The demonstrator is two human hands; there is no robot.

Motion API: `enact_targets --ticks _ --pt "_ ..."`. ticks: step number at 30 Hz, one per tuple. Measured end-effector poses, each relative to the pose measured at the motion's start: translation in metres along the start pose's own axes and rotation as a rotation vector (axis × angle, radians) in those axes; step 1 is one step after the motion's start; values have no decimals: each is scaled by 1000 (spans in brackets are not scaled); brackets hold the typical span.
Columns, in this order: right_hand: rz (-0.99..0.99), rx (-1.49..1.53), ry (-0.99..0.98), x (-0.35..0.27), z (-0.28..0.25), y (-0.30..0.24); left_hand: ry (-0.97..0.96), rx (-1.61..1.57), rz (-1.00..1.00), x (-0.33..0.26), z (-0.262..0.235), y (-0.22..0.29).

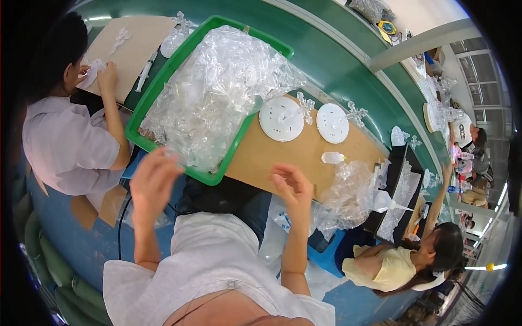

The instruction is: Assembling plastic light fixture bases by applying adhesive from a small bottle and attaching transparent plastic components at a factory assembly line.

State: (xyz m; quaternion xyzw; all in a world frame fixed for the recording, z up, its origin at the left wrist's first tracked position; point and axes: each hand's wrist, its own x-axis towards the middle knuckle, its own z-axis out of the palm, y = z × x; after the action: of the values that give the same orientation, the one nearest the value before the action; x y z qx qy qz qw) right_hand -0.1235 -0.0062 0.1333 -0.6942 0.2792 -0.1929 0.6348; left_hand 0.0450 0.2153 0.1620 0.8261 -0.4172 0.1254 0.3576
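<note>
My left hand is raised at the near corner of a green tray and pinches a small clear plastic piece at its fingertips. The tray is heaped with bags of clear plastic parts. My right hand hovers over the near edge of a brown work board; its fingers are apart and hold nothing. Beyond it on the board lie two white round discs, each with a clear snowflake-like piece standing at its edge.
A small white squeeze bottle lies on the board, with a crumpled clear bag beside it. A person in a white shirt works at the left. A person in a yellow shirt sits at the right, with further workers behind.
</note>
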Motion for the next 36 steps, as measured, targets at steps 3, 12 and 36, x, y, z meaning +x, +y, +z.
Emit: enact_targets --ticks 3,12,36 --pt "-3 90 -274 10 9 -18 -144 -249 309 8 25 34" --pt "143 298 55 16 -46 36 -289 -482 30 12 148 65" --pt "-27 519 324 11 -32 71 -164 -1179 -670 22 221 68"
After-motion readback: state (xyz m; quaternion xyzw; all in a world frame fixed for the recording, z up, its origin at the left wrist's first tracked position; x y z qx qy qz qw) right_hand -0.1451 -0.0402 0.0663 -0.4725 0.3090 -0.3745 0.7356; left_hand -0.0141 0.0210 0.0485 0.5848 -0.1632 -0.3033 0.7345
